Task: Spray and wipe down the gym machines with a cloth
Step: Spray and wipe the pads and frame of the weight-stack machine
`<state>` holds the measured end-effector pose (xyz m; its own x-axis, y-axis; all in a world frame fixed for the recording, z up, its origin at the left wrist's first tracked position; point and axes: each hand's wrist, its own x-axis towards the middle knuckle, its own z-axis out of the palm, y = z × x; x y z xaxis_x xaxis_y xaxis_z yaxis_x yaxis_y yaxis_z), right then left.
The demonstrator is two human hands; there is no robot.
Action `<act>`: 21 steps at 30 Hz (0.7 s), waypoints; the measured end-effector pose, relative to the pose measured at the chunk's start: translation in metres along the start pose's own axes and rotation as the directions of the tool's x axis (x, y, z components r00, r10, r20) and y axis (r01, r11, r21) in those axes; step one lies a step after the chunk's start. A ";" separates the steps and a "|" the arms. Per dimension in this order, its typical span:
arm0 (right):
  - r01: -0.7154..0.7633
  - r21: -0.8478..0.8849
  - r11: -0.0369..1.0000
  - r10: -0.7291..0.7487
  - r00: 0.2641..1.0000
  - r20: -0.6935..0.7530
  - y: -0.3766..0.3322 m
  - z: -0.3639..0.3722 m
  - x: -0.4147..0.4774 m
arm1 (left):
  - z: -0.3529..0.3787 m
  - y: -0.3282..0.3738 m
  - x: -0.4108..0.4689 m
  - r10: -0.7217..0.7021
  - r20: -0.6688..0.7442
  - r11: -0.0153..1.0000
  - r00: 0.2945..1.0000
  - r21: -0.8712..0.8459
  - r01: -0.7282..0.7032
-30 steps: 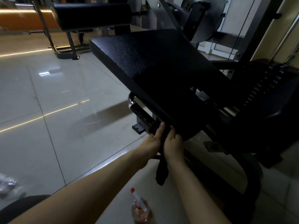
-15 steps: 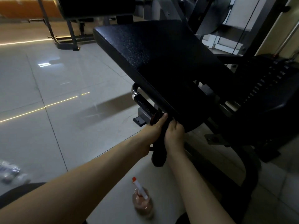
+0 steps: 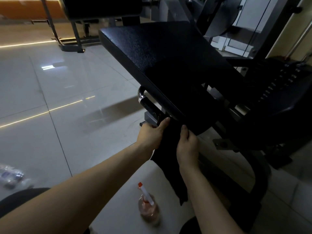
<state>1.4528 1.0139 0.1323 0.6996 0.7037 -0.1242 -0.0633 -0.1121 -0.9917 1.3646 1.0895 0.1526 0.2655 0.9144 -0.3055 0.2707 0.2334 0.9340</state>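
A black cloth (image 3: pixel 170 152) hangs between my two hands just below the near end of the machine's black padded bench (image 3: pixel 162 65). My left hand (image 3: pixel 152 134) grips the cloth's left edge, beside the black grip of a chrome handle (image 3: pixel 146 102). My right hand (image 3: pixel 187 146) grips the cloth's right edge; the cloth is spread wide and its lower end dangles toward the floor. A clear spray bottle (image 3: pixel 148 208) with a white and red nozzle stands on the floor tiles below my arms.
The machine's dark frame and weight stack (image 3: pixel 278 85) fill the right side. Another padded machine (image 3: pixel 101 7) stands at the back on metal legs. A crumpled plastic bag (image 3: pixel 11 178) lies on the glossy tile floor at the left.
My hands have moved apart, spreading the cloth wider between them. They have also risen a little toward the bench's lower edge.
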 end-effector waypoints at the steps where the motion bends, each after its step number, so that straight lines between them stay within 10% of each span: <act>1: 0.038 0.017 0.999 -0.038 0.999 0.002 0.000 0.001 -0.004 | 0.001 0.001 -0.002 -0.006 0.012 0.999 1.000 -0.032 0.006; 11: 0.387 -0.386 0.837 -0.432 0.901 -0.033 0.022 0.004 -0.011 | 0.016 -0.006 -0.012 -0.067 0.027 0.958 0.997 -0.278 0.072; 14: 0.232 -0.497 0.836 -0.260 0.965 0.012 0.015 0.013 -0.006 | 0.018 0.000 -0.015 -0.089 0.017 0.961 0.996 -0.263 0.090; 18: 0.082 -0.210 0.974 -0.053 0.989 0.141 0.017 0.014 -0.007 | 0.019 -0.001 -0.012 -0.079 0.034 0.977 0.996 -0.198 0.085; 21: 0.160 -0.441 0.883 -0.071 0.975 0.211 0.038 0.009 -0.008 | 0.017 -0.002 -0.008 -0.013 0.052 1.000 0.999 -0.028 0.015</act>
<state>1.4388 1.0102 0.0953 0.5360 0.8423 -0.0573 0.3698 -0.2952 -0.8810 1.3773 1.0765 0.1500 0.3097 0.8929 -0.3269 0.2485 0.2559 0.9342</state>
